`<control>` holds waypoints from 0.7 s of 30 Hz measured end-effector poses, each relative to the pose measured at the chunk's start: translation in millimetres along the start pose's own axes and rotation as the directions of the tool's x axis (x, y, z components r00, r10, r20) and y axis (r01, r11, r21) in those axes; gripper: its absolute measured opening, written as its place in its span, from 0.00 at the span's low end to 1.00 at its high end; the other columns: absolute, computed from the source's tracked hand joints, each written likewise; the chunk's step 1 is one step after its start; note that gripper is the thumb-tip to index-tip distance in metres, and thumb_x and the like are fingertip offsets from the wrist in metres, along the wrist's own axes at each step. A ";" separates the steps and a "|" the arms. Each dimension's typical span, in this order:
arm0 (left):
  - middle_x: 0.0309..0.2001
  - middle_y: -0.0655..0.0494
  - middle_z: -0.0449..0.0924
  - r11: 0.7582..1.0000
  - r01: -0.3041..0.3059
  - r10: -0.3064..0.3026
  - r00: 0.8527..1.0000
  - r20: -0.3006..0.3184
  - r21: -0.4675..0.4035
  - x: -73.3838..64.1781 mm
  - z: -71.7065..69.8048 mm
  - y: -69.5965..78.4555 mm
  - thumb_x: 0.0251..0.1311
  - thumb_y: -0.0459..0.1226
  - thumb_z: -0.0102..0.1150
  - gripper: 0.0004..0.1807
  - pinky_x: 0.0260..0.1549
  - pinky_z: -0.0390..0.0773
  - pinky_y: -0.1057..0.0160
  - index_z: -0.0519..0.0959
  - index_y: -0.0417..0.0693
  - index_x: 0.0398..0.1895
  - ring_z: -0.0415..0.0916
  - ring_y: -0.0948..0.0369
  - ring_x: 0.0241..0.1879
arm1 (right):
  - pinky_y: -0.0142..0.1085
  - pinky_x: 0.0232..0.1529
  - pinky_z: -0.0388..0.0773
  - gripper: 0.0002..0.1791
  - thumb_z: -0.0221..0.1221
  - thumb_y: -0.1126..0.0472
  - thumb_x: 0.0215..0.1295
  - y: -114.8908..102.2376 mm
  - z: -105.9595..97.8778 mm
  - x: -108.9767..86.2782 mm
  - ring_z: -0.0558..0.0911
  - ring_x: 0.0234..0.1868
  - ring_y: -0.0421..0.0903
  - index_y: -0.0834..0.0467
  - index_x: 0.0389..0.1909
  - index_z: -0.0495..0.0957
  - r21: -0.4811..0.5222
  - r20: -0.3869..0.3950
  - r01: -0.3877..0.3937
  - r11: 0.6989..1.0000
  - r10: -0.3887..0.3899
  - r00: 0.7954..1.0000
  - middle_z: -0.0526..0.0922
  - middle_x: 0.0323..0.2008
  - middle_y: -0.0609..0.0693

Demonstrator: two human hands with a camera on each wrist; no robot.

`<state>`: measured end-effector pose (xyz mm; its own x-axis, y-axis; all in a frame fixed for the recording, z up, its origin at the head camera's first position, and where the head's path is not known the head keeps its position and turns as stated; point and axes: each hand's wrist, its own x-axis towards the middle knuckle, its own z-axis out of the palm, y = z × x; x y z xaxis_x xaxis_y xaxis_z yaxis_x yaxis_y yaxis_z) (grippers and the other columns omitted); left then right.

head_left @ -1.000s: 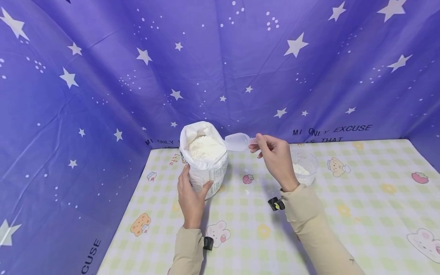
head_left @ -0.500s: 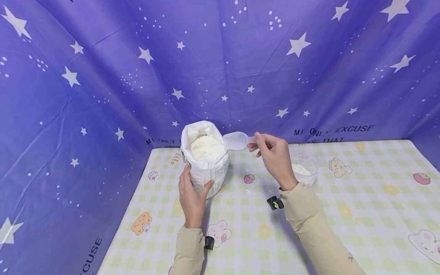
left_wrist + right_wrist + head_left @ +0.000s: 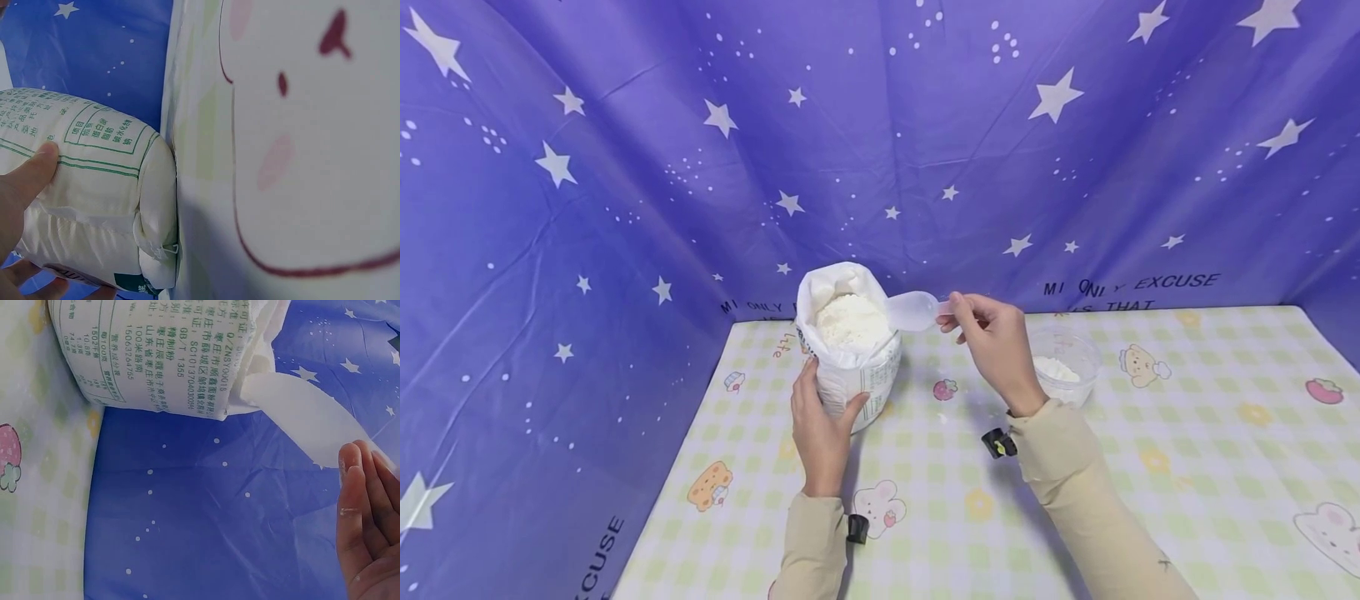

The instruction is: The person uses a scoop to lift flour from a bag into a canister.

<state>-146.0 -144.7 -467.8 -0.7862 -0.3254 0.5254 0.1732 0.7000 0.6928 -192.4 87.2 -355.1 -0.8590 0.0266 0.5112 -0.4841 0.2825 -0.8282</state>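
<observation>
A white bag [image 3: 880,383] of pale powder [image 3: 850,322] stands upright with its top open. My left hand [image 3: 822,433] grips its near side, thumb toward the right; the left wrist view shows this thumb [image 3: 34,172] across the green print. My right hand [image 3: 1000,342] pinches the pinkish handle of a translucent scoop [image 3: 913,311]. The scoop's tip is at the bag's right rim, and in the right wrist view the scoop [image 3: 312,415] looks whitish. Whether any powder lies in it, I cannot tell.
Partly behind my right wrist is a clear plastic tub [image 3: 1088,358] with some white powder [image 3: 1054,369] inside. A checked tablecloth [image 3: 925,550] covers the table. Close behind hangs a purple curtain [image 3: 910,150] with stars.
The scoop has turned slightly in my right fingers, its tip staying by the bag's rim. My left hand still holds the bag in the same place. The head view has shifted a little.
</observation>
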 end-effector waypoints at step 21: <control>0.68 0.48 0.68 1.000 0.010 -0.010 1.000 0.001 -0.006 -0.2 -0.4 0.5 0.43 0.46 0.79 0.49 0.65 0.68 0.46 0.65 0.47 0.70 0.65 0.48 0.68 | 0.36 0.26 0.82 0.19 0.55 0.53 0.74 5.3 16.9 1.3 0.82 0.25 0.32 0.61 0.33 0.88 -0.022 -0.053 0.028 0.999 -0.029 0.998 0.89 0.27 0.54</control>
<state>-145.5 -144.5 -467.3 -0.7882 -0.3316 0.5184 0.1694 0.6929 0.7009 -198.9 72.5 -362.7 -0.8347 0.0689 0.5464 -0.5042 0.3037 -0.8084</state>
